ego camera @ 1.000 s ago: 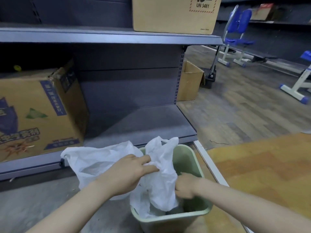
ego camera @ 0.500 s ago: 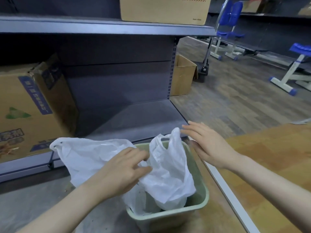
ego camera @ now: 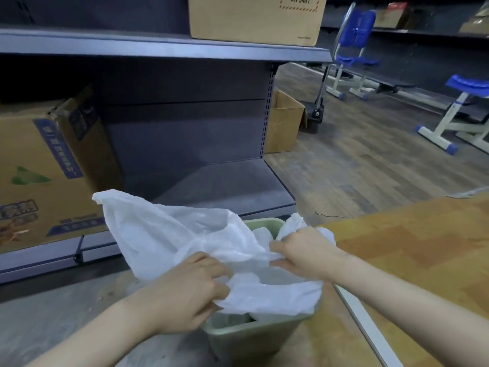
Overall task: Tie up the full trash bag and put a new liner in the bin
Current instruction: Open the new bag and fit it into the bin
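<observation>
Two bare hands work a thin white plastic bag (ego camera: 172,234) over a pale green plastic waste bin (ego camera: 254,337) at the lower centre of the frame. The left hand (ego camera: 185,292) sits at the near left of the bin, fingers curled, pinching a fold of the white film between thumb and fingertips. The right hand (ego camera: 304,252) sits at the bin's right rim, fingers curled round a gathered edge of the same bag. Between the two hands the film is stretched into a taut band across the bin opening. A large loose flap of the bag rises to the left, above and beyond the bin's far left corner. More crumpled white plastic lies inside the bin; its contents cannot be made out.

The bin stands on a grey floor, just beside the edge of an orange-brown wooden surface (ego camera: 423,247) at the lower right. Behind the bin runs a grey metal shelving unit (ego camera: 185,133). A printed brown cardboard box (ego camera: 45,165) occupies the lower shelf at the left; a plain cardboard box (ego camera: 254,17) rests on the upper shelf. Blue-and-white chairs (ego camera: 357,49) stand at the upper right.
</observation>
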Available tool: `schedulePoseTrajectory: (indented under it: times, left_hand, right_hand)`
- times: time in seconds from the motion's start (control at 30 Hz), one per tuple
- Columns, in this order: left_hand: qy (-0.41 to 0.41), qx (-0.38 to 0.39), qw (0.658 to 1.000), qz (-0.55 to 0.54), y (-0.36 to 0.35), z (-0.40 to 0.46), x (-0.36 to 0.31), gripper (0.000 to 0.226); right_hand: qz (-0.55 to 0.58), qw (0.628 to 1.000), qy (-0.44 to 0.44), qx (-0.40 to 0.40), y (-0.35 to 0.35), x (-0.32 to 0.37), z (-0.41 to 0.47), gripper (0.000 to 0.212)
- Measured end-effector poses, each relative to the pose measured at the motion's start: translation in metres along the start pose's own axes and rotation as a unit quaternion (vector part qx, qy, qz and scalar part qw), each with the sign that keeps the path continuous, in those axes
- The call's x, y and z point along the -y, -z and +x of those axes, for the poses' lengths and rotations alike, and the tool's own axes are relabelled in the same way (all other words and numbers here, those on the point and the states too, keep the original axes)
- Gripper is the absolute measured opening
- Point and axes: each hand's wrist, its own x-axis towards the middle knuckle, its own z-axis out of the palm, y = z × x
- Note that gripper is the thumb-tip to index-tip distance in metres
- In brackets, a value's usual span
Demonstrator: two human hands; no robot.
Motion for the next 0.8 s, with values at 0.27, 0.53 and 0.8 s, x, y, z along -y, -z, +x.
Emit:
schedulePoseTrajectory:
  times: [0.27, 0.53, 0.8]
  left_hand:
    - [0.071, 0.220, 0.969, -0.084, -0.024, 0.016, -0.010, 0.011]
    - [0.118, 0.189, 0.967, -0.126, -0.049, 0.018, -0.013, 0.035]
    - [0.116, 0.153, 0.981, -0.019, -0.038, 0.024, 0.004, 0.077]
  right_hand:
    - [0.144, 0.964, -0.135, -0.179, -0.002, 0.007, -0.004, 0.024]
    - [0.113, 0.977, 0.081, 0.161, -0.035, 0.037, -0.002, 0.058]
    - [0.153, 0.945, -0.079, 0.277, -0.032, 0.020, -0.014, 0.089]
